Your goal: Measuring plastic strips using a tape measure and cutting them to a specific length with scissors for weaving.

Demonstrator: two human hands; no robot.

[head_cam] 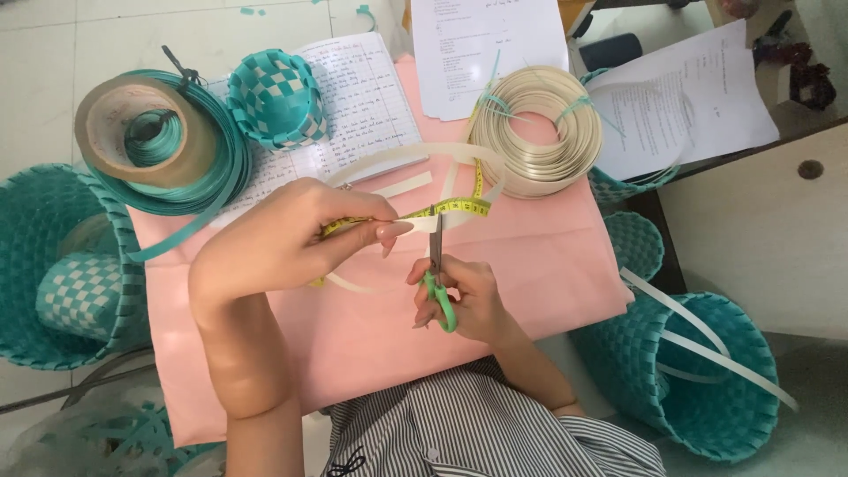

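Pinching a flat cream strip (415, 168) against yellow tape measure (450, 208), left hand (291, 234); right hand (464, 296) grips green-handled scissors (437, 283).

A home craft corner for basket weaving is shown.
Woven teal baskets (698, 380), strip coils (539, 132) and a pink-covered table (530, 291) are seen on tiled floor.

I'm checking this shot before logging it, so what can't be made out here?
- Head view: where the scissors meet the strip, too small to tell.
- Tape measure start, hidden under the left hand.
- Scissor handles, mostly covered by the right hand.
- Left basket, cut off by the frame edge.
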